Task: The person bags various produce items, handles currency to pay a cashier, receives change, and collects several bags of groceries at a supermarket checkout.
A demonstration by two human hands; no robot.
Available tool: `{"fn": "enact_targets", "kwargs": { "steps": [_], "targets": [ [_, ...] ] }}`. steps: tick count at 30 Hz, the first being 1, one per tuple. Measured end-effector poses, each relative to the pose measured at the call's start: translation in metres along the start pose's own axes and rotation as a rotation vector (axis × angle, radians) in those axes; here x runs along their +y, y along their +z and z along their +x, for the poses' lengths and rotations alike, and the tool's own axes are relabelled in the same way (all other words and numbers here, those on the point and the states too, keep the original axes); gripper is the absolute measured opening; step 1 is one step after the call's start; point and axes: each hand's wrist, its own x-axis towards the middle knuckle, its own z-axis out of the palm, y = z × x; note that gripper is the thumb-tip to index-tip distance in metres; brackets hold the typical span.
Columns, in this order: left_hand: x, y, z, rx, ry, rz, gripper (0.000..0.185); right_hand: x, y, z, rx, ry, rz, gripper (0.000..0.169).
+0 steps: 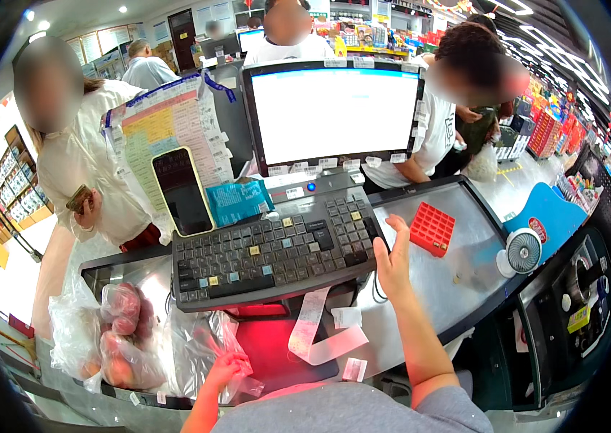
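My left hand (228,368) grips the edge of a clear plastic bag (189,343) at the front of the counter. Red light falls on that hand and on the flat panel (267,346) beside it. Just right of the keyboard (273,249), my right hand (393,262) is raised with fingers apart, holding nothing. A paper receipt strip (305,330) hangs in a curl below the keyboard. To the left, clear bags of round, reddish fruit (120,306) and orange-toned fruit (121,362) rest on the metal counter. Behind the keyboard stands a lit monitor (332,113), its text unreadable.
A phone (182,192) leans by a blue packet (239,201). On the right counter sit a red grid tray (432,229) and a small fan (522,251). An open drawer (560,325) is at lower right. People stand across the counter, one holding a phone (79,199).
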Motion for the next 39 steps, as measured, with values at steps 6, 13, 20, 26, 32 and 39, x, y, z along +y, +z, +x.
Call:
{"fn": "enact_targets", "kwargs": {
  "steps": [6,13,20,26,32,39],
  "targets": [
    [-0.009,0.001,0.003,0.022,0.048,0.004,0.028,0.003,0.005,0.0,-0.049,-0.024,-0.162,0.06],
    [-0.016,-0.009,0.002,-0.017,0.009,-0.044,0.027,0.0,0.008,0.003,-0.102,-0.016,-0.14,0.06],
    [-0.01,-0.005,-0.001,-0.113,0.072,0.034,0.032,0.01,-0.001,-0.008,-0.117,0.062,-0.14,0.058],
    [-0.027,-0.015,0.004,-0.153,0.11,0.031,0.032,0.008,0.007,-0.008,-0.148,0.069,-0.115,0.055],
    [-0.005,-0.007,-0.003,-0.163,0.093,0.088,0.033,0.005,0.001,-0.008,-0.135,0.068,-0.138,0.054],
    [-0.009,-0.004,-0.004,0.006,-0.039,0.079,0.032,-0.002,0.007,-0.001,-0.144,0.018,-0.037,0.055]
  ]
}}
